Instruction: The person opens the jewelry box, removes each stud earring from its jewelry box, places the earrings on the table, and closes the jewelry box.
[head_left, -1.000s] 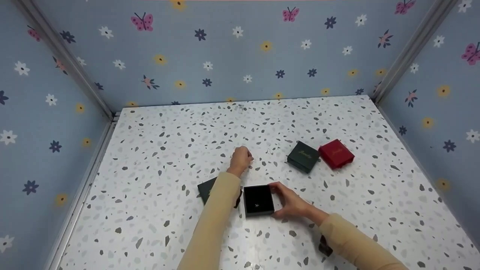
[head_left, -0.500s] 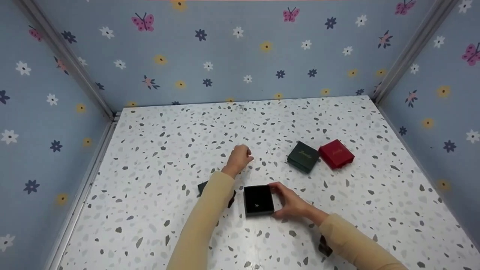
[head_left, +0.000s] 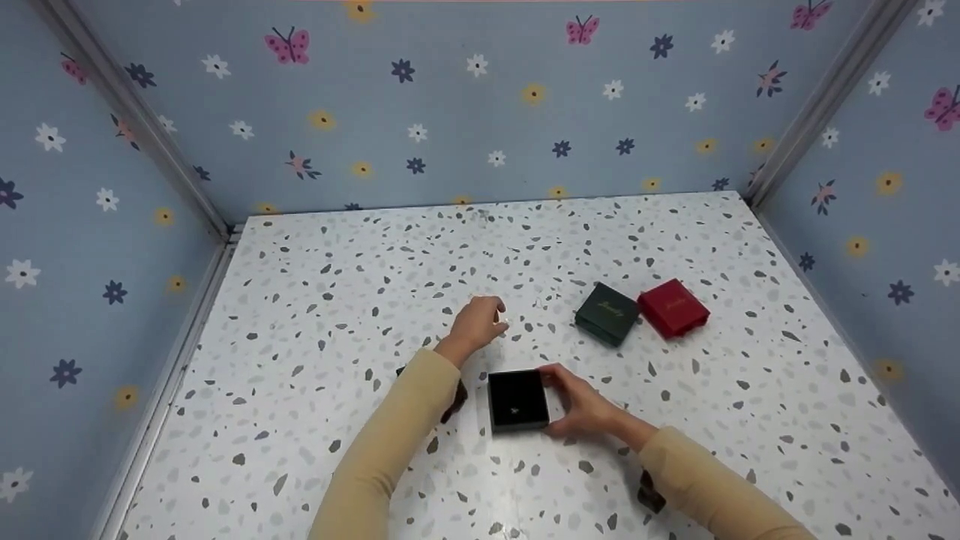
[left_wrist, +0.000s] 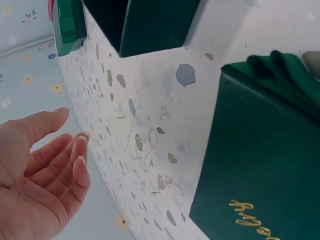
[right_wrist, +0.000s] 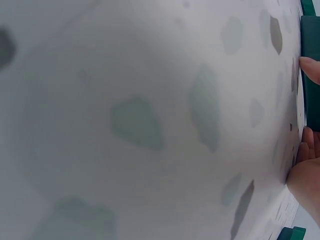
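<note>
My right hand (head_left: 581, 401) grips the right side of a dark green jewelry box base (head_left: 519, 429), thumb at its near corner and fingers at the far one. The box has a black lining with a small silvery piece (head_left: 514, 411) on it. Beyond the box, my left hand (head_left: 476, 322) hovers with thumb and fingers apart and bent, holding nothing. Below that hand, several thin rings and tiny jewelry pieces (left_wrist: 150, 162) lie scattered on the speckled table. A green lid (left_wrist: 260, 145) with gold lettering lies beside the base; in the head view my left sleeve mostly hides it.
A closed green jewelry box (head_left: 607, 315) and a red one (head_left: 673, 308) stand side by side at the right, beyond my right hand. Flower-patterned panels (head_left: 450, 97) wall the white speckled table (head_left: 337, 285) at the back and both sides.
My left thumb and fingers have parted, and the left forearm has swung to the left, covering more of the lid. The right hand and the box have stayed still.
</note>
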